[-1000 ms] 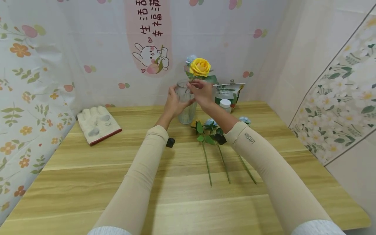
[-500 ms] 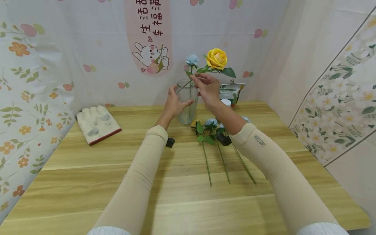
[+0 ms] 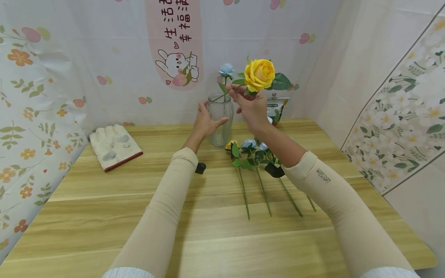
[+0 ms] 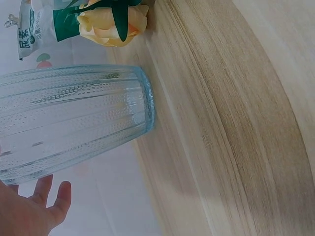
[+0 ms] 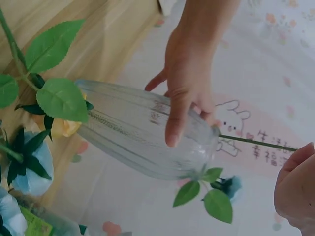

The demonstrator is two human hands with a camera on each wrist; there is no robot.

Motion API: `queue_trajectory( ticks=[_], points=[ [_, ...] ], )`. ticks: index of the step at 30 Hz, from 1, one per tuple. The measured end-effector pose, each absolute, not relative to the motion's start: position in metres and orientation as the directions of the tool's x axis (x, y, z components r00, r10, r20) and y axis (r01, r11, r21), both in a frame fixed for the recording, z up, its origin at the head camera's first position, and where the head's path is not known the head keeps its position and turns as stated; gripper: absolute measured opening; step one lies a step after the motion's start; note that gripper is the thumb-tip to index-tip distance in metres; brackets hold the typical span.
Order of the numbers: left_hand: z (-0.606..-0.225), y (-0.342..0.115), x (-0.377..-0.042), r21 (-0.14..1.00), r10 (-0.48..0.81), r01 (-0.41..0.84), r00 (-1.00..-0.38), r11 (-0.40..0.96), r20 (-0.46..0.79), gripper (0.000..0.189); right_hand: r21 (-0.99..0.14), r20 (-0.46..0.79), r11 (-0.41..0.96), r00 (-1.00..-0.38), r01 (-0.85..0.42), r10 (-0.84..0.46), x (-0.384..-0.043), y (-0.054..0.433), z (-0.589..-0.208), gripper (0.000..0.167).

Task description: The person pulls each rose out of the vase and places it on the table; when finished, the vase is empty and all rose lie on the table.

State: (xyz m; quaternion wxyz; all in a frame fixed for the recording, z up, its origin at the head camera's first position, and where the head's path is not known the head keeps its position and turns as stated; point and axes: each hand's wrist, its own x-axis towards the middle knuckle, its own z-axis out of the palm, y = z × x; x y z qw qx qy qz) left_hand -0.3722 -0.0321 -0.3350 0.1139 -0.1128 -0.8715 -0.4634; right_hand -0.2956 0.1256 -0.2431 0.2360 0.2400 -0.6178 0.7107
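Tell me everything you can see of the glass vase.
The glass vase looks clear with a faint blue tint, ribbed lengthwise with pebbled strips, its round mouth open. It stands upright near the far edge of the table. The left hand holds it near the top, thumb across the front. A light blue rose stands in it; the right hand pinches the stem of a yellow rose, its end at the mouth.

Seemingly a homely corner, exact room unclear: pastel hangings with printed flowers and a cartoon rabbit line the wood-grain counter's back and left edges.
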Motion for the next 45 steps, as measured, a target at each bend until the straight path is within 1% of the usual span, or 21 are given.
queue_trajectory(
  ticks=[3,7,11,13,16,20,22,28,33,37,40,43,45],
  points=[
    [-0.336,-0.032,-0.373,0.785,0.087,0.301,-0.949,0.542,0.304,0.103,-0.721,0.681,-0.125,-0.73,-0.681,0.049,-0.288,0.133,-0.241,0.005],
    [-0.337,-0.032,-0.373,0.792,0.078,0.296,-0.95,0.534,0.302,0.102,-0.702,0.704,-0.089,-0.707,-0.707,0.067,-0.277,0.144,-0.241,0.012],
    [-0.337,-0.033,-0.373,0.8,0.08,0.294,-0.952,0.522,0.297,0.103,-0.678,0.732,-0.03,-0.678,-0.735,0.064,-0.267,0.158,-0.242,0.015],
    [-0.337,-0.033,-0.373,0.801,0.084,0.293,-0.952,0.522,0.293,0.103,-0.676,0.736,-0.009,-0.675,-0.737,0.048,-0.262,0.166,-0.244,0.015],
    [-0.337,-0.033,-0.373,0.804,0.091,0.298,-0.951,0.515,0.295,0.103,-0.702,0.712,-0.014,-0.702,-0.712,0.025,-0.254,0.18,-0.247,0.017],
    [-0.338,-0.033,-0.374,0.806,0.094,0.301,-0.951,0.509,0.296,0.102,-0.768,0.64,-0.055,-0.769,-0.639,-0.001,-0.245,0.201,-0.253,0.019],
    [-0.338,-0.033,-0.374,0.806,0.094,0.3,-0.951,0.511,0.295,0.102,-0.793,0.609,-0.051,-0.793,-0.608,-0.016,-0.241,0.213,-0.257,0.02],
    [-0.338,-0.033,-0.373,0.804,0.098,0.312,-0.947,0.506,0.306,0.101,-0.832,0.553,0.014,-0.832,-0.554,-0.026,-0.233,0.248,-0.267,0.02],
    [-0.338,-0.035,-0.373,0.806,0.083,0.299,-0.95,0.51,0.3,0.102,-0.875,0.481,0.023,-0.875,-0.483,-0.056,-0.23,0.276,-0.276,0.022],
    [-0.338,-0.036,-0.373,0.803,0.084,0.306,-0.948,0.511,0.307,0.102,-0.925,0.375,0.022,-0.921,-0.379,-0.103,-0.227,0.299,-0.283,0.023],
    [-0.338,-0.035,-0.373,0.802,0.093,0.311,-0.947,0.51,0.307,0.103,-0.962,0.26,0.044,-0.955,-0.268,-0.145,-0.226,0.317,-0.288,0.025],
    [-0.337,-0.034,-0.373,0.802,0.096,0.31,-0.948,0.511,0.305,0.103,-0.982,0.144,0.102,-0.976,-0.162,-0.165,-0.228,0.334,-0.293,0.028],
    [-0.337,-0.033,-0.374,0.798,0.097,0.31,-0.948,0.517,0.305,0.103,-0.981,0.074,0.165,-0.984,-0.102,-0.165,-0.231,0.346,-0.296,0.03]
  ],
)
